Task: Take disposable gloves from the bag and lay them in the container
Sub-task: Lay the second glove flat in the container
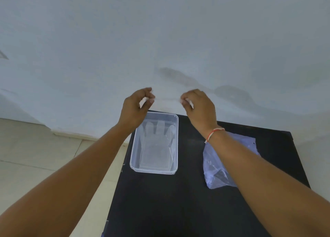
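Bare forearms, no sleeves; thin red-and-white thread bracelet (213,133) round the right wrist.

bag (216,167) partly behind forearm, glove (167,99) blurred

— Count, please?
— Two hands: left hand (134,108), right hand (198,106). One clear plastic container (175,147). One plastic bag (214,170). One disposable glove (155,140) visible inside. One black surface (189,201).

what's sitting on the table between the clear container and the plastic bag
Nothing: in the head view, only bare black table separates the container from the bag.
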